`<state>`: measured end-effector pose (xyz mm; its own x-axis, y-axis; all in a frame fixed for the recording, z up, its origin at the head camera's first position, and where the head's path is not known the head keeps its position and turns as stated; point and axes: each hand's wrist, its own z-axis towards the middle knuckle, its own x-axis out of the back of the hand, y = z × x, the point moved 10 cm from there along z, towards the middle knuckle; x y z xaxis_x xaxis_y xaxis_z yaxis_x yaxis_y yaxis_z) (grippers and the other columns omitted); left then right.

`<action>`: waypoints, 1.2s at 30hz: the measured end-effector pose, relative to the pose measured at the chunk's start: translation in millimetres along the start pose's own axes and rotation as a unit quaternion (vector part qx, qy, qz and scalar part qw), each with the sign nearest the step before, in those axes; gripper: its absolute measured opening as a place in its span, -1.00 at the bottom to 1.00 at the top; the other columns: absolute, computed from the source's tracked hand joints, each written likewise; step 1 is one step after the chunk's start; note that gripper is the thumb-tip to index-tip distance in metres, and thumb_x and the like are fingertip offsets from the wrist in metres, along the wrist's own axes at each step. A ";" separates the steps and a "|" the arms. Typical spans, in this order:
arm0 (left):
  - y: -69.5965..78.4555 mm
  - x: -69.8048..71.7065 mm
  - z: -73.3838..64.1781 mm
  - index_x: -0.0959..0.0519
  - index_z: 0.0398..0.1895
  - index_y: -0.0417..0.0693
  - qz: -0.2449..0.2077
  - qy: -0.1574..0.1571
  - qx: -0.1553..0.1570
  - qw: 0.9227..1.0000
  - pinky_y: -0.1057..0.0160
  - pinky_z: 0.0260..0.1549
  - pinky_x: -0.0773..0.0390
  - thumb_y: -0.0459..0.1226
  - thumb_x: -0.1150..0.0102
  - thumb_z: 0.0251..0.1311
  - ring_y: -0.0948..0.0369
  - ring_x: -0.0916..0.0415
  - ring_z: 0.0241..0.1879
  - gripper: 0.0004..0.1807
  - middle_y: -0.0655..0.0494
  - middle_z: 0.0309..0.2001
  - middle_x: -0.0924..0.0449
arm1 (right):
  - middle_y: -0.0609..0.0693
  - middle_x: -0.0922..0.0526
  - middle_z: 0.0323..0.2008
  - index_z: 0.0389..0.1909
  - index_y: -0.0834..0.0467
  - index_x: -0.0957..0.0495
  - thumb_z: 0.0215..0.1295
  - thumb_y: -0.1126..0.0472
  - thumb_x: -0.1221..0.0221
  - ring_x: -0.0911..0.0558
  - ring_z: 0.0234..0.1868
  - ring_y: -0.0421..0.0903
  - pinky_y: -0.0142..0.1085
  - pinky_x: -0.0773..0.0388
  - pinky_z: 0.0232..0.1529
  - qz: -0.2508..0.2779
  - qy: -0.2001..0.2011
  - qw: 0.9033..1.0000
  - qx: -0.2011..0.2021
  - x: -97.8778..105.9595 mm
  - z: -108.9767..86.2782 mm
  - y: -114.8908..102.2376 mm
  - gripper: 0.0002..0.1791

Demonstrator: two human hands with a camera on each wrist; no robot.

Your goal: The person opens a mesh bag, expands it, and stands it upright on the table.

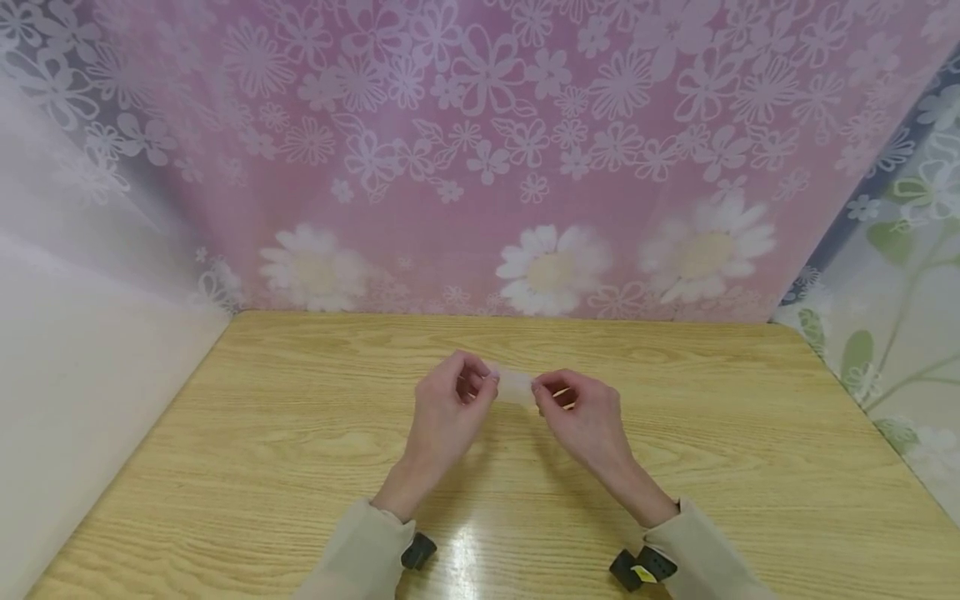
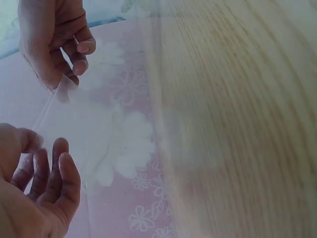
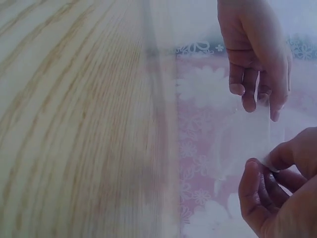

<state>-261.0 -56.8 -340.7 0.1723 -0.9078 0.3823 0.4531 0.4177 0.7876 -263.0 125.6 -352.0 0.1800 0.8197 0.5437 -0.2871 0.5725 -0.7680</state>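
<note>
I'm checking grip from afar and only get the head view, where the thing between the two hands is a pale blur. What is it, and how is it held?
Observer: The left wrist view shows a clear, see-through strip, film or tape, stretched between the hands; the flowered curtain shows through it.
Operator: Which fingers hold it on the right side?
Observer: In the right wrist view the right hand pinches one end between thumb and forefinger.
Operator: And the left hand?
Observer: The left hand pinches the other end with its fingertips, fingers curled downward.
Operator: Is the strip resting on the table?
Observer: No; both wrist views show it held up, with the curtain behind it, off the wooden table.
</note>
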 end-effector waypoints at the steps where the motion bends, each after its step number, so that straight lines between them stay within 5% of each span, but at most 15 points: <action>1: 0.2 -1.9 -0.4 -0.59 -0.28 -0.04 0.000 -0.009 0.001 1.000 0.38 -0.45 -0.59 -0.31 -0.29 0.32 0.33 -0.52 -0.47 -0.94 0.19 -0.43 -0.60 | 0.02 -0.78 -0.41 -0.26 0.15 -0.75 0.32 0.25 -0.34 -0.70 -0.48 -0.17 -0.42 -0.61 -0.44 0.006 0.007 1.000 0.001 1.6 0.0 0.0 -0.94; 11: 2.6 -7.7 -3.7 -0.55 -0.36 0.06 0.014 -0.024 -0.002 1.000 0.39 -0.48 -0.56 -0.35 -0.33 0.25 0.37 -0.48 -0.51 -0.86 0.26 -0.50 -0.56 | 0.01 -0.64 -0.58 -0.40 0.15 -0.60 0.18 0.37 -0.41 -0.58 -0.59 -0.27 -0.44 -0.56 -0.56 0.039 0.081 0.996 0.001 16.3 0.7 3.3 -0.84; 20: 0.2 -8.0 -2.2 -0.53 -0.30 0.02 0.032 -0.029 -0.001 0.999 0.40 -0.47 -0.61 -0.25 -0.38 0.28 0.38 -0.51 -0.54 -0.84 0.24 -0.52 -0.58 | 0.00 -0.70 -0.38 -0.19 0.14 -0.70 0.18 0.35 -0.44 -0.67 -0.38 -0.28 -0.44 -0.65 -0.38 0.056 0.062 0.996 0.044 13.1 -0.8 -2.3 -0.81; 29: -3.3 -6.5 -2.2 -0.50 -0.44 0.10 0.073 -0.022 0.014 0.997 0.42 -0.53 -0.52 -0.15 -0.25 0.41 0.38 -0.46 -0.58 -0.77 0.28 -0.56 -0.55 | -0.02 -0.71 -0.31 -0.11 0.13 -0.71 0.14 0.48 -0.40 -0.68 -0.35 -0.16 -0.38 -0.65 -0.41 0.057 0.040 0.989 0.128 7.0 -4.8 -19.1 -0.68; 36: -6.0 -10.0 -2.4 -0.52 -0.36 0.08 0.041 -0.038 0.024 0.998 0.41 -0.44 -0.62 -0.18 -0.29 0.38 0.37 -0.56 -0.45 -0.83 0.26 -0.46 -0.61 | -0.01 -0.69 -0.31 -0.12 0.18 -0.70 0.14 0.50 -0.39 -0.67 -0.35 -0.21 -0.36 -0.66 -0.43 0.078 0.034 0.988 0.128 4.1 -5.3 -19.5 -0.70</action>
<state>-263.3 -50.3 -350.4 0.1397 -0.8655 0.4811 0.3971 0.4941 0.7735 -251.7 117.9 -336.6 0.1749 0.9017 0.3954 -0.5428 0.4234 -0.7253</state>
